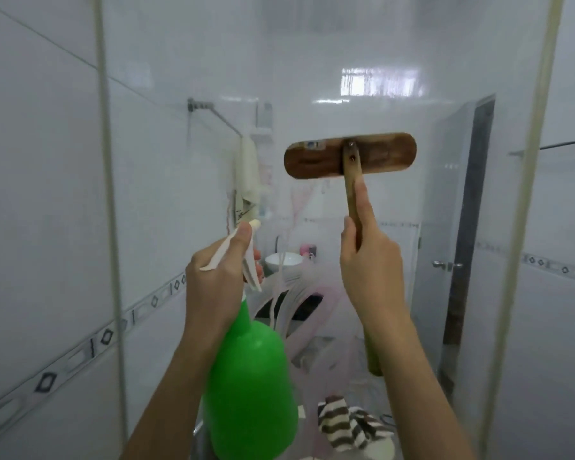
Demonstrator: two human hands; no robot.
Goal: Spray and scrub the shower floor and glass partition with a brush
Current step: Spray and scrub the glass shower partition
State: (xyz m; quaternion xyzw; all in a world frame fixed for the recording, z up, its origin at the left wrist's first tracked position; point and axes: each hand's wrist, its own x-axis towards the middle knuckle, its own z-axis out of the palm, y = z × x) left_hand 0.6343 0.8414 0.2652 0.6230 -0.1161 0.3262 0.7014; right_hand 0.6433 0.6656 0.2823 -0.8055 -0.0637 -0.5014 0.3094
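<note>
The glass partition (312, 78) fills the view in front of me, wet and hazy. My right hand (367, 260) grips the wooden handle of a scrub brush, forefinger stretched up along it. The brush's brown wooden head (312, 161) lies flat against the glass at about head height. My left hand (221, 277) grips the white trigger head of a green spray bottle (253, 386), thumb on top, nozzle aimed at the glass. The shower floor is out of sight.
The partition's frame edges run up at the left (108, 194) and the right (531, 194). Behind the glass are a towel rail (213, 111) with hanging cloths, a white basin (284, 262), a striped cloth (349, 423) low down and a door (445, 227).
</note>
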